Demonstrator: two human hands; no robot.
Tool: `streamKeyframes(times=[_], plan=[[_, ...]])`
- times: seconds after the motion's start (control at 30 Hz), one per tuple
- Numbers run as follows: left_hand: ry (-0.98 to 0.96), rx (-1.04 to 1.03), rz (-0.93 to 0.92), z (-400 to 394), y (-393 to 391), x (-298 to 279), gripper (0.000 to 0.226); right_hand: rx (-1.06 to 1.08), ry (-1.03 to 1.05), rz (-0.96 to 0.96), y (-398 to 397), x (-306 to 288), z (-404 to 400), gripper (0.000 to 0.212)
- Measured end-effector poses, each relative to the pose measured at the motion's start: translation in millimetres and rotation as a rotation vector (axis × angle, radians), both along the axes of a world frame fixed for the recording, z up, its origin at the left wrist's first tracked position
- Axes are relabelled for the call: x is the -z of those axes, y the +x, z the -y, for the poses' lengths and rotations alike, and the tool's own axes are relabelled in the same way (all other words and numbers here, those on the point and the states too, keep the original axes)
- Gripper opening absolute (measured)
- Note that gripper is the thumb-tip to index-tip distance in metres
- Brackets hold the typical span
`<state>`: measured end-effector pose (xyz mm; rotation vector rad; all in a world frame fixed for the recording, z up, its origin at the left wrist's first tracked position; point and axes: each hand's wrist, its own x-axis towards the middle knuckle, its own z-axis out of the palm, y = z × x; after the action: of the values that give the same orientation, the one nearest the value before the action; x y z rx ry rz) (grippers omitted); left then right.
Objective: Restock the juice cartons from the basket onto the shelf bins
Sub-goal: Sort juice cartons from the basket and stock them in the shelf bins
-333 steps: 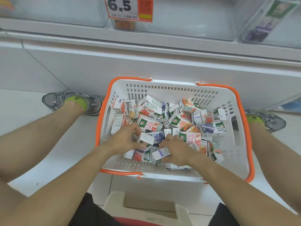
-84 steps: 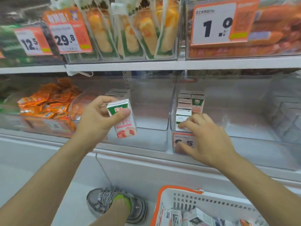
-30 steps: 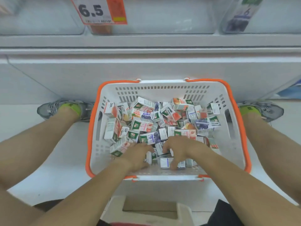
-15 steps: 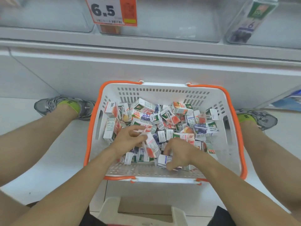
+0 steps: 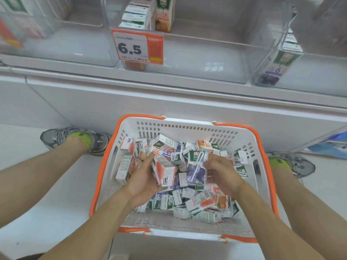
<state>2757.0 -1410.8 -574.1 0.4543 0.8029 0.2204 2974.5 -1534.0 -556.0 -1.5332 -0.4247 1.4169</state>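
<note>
A white basket with an orange rim (image 5: 262,162) stands on the floor, holding several small juice cartons. My left hand (image 5: 142,181) grips a white and red-orange carton (image 5: 165,170) lifted above the pile. My right hand (image 5: 221,175) holds a purple grape carton (image 5: 196,169) upright, its straw side facing me. Above, clear shelf bins (image 5: 206,59) hold a row of orange-juice cartons (image 5: 163,14) behind a 6.5 price tag (image 5: 137,46). A further bin holds a grape carton (image 5: 276,68) at the right.
My two feet in grey shoes, one (image 5: 75,139) and the other (image 5: 293,164), flank the basket on the white floor. The white shelf base (image 5: 169,104) rises just behind the basket. A blue item (image 5: 332,147) lies at the far right.
Both hands have risen from the pile, each with a carton in it. The view has tilted up, showing more of the shelf bins.
</note>
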Motion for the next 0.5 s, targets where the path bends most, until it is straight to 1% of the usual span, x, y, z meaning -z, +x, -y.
streamKeyframes(times=[0.07, 0.13, 0.2, 0.23, 0.3, 0.33, 0.4, 0.47, 0.5], plan=[[0.061, 0.057, -0.026, 4.2, 1.3, -6.0, 0.055, 0.033, 0.019, -0.106, -3.2, 6.9, -2.0, 0.041], [0.083, 0.111, -0.053, 7.8, 3.1, -13.7, 0.052, 0.025, 0.039, -0.164, -8.5, 11.2, -4.1, 0.044], [0.16, 0.203, -0.105, 9.4, 3.6, -16.6, 0.055, -0.002, 0.061, -0.18, -15.3, 9.3, -6.0, 0.048], [0.2, 0.255, -0.11, 9.7, 3.5, -17.9, 0.052, -0.021, 0.063, -0.172, -19.0, 6.6, -7.1, 0.053], [0.245, 0.319, -0.121, 9.1, 2.3, -17.6, 0.039, -0.037, 0.04, -0.116, -23.5, 2.5, -9.3, 0.069], [0.261, 0.338, -0.129, 10.1, 2.2, -18.6, 0.037, -0.045, 0.026, -0.072, -24.7, 0.1, -10.0, 0.07], [0.313, 0.365, -0.159, 14.2, 3.2, -23.5, 0.041, -0.107, -0.007, 0.042, -27.5, -8.1, -11.9, 0.063], [0.324, 0.357, -0.15, 19.1, 4.0, -25.8, 0.043, -0.206, -0.073, 0.212, -31.4, -18.2, -15.4, 0.059], [0.318, 0.361, -0.144, 21.6, 5.2, -25.9, 0.049, -0.25, -0.115, 0.304, -33.3, -24.7, -17.8, 0.059]])
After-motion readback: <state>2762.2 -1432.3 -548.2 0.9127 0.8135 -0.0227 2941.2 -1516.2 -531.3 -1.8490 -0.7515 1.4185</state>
